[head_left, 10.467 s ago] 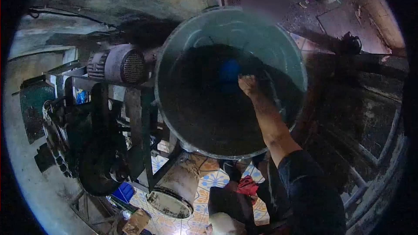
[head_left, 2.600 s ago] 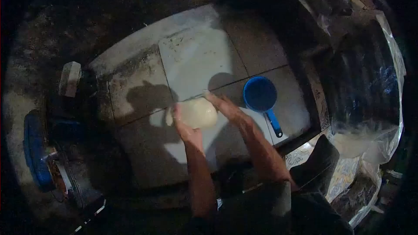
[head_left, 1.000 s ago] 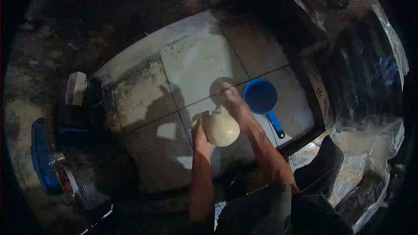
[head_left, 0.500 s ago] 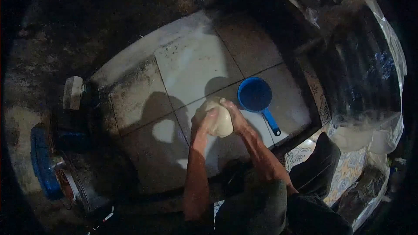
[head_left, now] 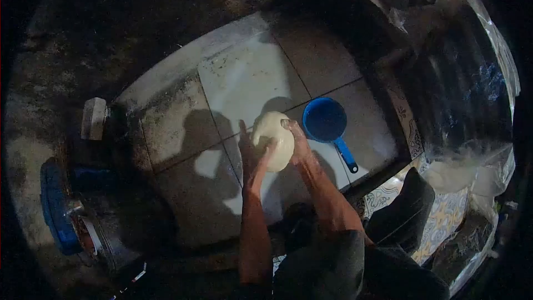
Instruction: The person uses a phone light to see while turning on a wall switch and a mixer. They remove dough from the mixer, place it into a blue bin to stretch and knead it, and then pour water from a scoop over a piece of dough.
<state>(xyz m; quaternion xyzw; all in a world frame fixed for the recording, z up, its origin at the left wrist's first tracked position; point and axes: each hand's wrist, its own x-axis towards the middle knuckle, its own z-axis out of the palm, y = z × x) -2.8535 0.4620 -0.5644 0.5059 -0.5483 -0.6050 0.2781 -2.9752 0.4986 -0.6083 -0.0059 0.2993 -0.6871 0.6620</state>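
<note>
A smooth, pale lump of dough (head_left: 273, 125) is held between both palms over the tiled surface. My left hand (head_left: 256, 154) presses against its left side, with the thumb on the dough and the other fingers pointing up and partly apart. Around the right side curls my right hand (head_left: 300, 143), its thumb resting on the upper part of the lump. The far side of the dough and some fingers are hidden. Just right of my right hand lies a blue dipper (head_left: 325, 119) with a dark inside, its handle pointing down and right.
Under the hands are large tiles (head_left: 239, 83) with a dark raised edge. A pale block (head_left: 94, 118) stands at the left, above a blue object (head_left: 54, 205) and a dark container. Clear plastic sheeting (head_left: 494, 39) hangs at the right, beside patterned tiles (head_left: 444, 216).
The dough has turned between my hands and now looks taller, with more of its top showing. My left hand's fingers have spread away from it. The dipper has stayed put.
</note>
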